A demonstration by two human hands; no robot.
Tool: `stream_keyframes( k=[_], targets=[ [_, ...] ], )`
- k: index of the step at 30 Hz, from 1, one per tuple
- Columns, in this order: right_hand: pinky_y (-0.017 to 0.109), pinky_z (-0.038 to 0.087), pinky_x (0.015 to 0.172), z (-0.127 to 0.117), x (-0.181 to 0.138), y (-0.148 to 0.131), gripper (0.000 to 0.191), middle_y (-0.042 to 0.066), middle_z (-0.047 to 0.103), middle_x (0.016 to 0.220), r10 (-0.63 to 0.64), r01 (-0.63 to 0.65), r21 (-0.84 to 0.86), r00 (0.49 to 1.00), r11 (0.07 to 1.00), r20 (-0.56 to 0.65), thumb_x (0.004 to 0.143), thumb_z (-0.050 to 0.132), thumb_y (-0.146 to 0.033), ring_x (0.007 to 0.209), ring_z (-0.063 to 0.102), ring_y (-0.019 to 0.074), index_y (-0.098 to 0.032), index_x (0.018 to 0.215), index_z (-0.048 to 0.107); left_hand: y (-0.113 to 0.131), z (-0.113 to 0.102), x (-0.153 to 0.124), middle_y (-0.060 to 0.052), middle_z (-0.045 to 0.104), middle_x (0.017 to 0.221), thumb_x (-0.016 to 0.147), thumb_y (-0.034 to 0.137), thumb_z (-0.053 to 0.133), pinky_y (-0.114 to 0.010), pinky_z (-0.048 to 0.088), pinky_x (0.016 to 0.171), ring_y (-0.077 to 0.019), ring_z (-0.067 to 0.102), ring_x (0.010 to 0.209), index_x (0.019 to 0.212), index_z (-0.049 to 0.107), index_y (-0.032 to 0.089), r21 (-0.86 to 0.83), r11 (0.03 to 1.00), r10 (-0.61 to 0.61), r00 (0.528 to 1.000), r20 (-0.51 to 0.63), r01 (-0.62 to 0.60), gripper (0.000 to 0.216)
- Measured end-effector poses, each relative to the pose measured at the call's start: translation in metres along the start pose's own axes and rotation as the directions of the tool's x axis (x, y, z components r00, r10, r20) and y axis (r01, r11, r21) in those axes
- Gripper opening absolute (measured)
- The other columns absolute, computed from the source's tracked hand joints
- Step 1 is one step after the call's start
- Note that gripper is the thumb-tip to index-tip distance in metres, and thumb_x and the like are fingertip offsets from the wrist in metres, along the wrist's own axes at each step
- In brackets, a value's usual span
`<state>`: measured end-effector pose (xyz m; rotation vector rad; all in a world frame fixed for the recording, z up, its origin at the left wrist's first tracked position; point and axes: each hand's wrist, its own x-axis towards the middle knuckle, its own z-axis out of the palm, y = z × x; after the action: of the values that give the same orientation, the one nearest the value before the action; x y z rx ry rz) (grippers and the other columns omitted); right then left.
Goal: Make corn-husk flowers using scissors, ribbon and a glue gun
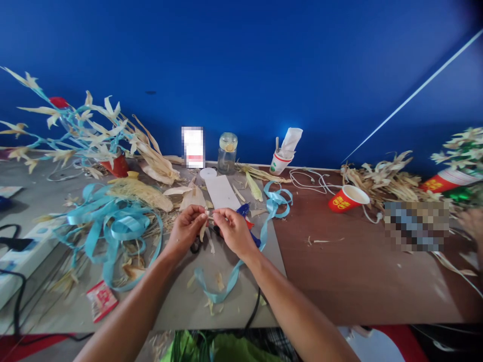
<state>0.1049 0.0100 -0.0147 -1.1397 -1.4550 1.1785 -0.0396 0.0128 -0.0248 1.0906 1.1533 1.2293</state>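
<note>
My left hand (189,224) and my right hand (234,230) meet almost fingertip to fingertip above the grey mat, both closed in a pinch. Between them is a small pale corn husk piece (203,232), hanging below my left fingertips; its upper part is mostly hidden by the fingers. Dark scissors handles (195,245) show partly under my hands. Just beyond lie a broad dried husk (193,196) and a white card (222,192). Light blue ribbon (264,229) runs past my right wrist, and a larger loose heap of blue ribbon (109,216) lies left of my left hand.
Husk flowers on blue-wrapped stems (75,125) stand at the left by a power strip (30,256). A glass jar (227,156), a lit phone screen (193,146) and a white cup (281,163) line the wall. A red paper cup (347,198) tilts at right; another person's hand (473,223) shows beyond.
</note>
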Motion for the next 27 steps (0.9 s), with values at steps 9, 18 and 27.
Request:
stream_keyframes(
  k=[9, 18, 27],
  targets=[
    [0.018, 0.022, 0.037, 0.005, 0.004, 0.003, 0.024, -0.008, 0.043, 0.05, 0.252, -0.241, 0.386, 0.967, 0.89, 0.021, 0.069, 0.061, -0.037, 0.039, 0.031, 0.0034, -0.016, 0.064, 0.052, -0.007, 0.002, -0.002, 0.005, 0.052, 0.058, 0.072, 0.036, 0.067, -0.016, 0.028, 0.042, -0.0049, 0.039, 0.045, 0.096, 0.055, 0.018, -0.01, 0.999, -0.03, 0.983, 0.184, 0.032, 0.032],
    [0.019, 0.025, 0.039, -0.005, 0.01, 0.003, 0.027, -0.006, 0.045, 0.056, 0.173, -0.117, 0.361, 0.977, 0.925, -0.126, 0.076, 0.053, -0.043, 0.039, 0.032, 0.0044, -0.017, 0.07, 0.053, -0.003, 0.001, -0.003, 0.002, 0.054, 0.061, 0.07, 0.038, 0.067, -0.018, 0.024, 0.043, -0.0054, 0.038, 0.047, 0.087, 0.061, 0.015, 0.066, 0.995, -0.096, 0.956, 0.278, 0.081, 0.029],
    [0.023, 0.041, 0.063, -0.052, 0.003, -0.02, 0.018, 0.001, 0.062, 0.073, 0.032, 0.023, -0.52, 0.995, 0.854, 0.095, 0.079, 0.055, -0.032, 0.064, 0.054, 0.0117, -0.017, 0.085, 0.062, -0.006, -0.003, 0.003, 0.004, 0.052, 0.06, 0.066, 0.036, 0.069, -0.018, 0.025, 0.043, -0.0048, 0.036, 0.046, 0.081, 0.06, 0.016, 0.003, 0.997, -0.076, 0.983, 0.17, 0.076, 0.027]
  ],
)
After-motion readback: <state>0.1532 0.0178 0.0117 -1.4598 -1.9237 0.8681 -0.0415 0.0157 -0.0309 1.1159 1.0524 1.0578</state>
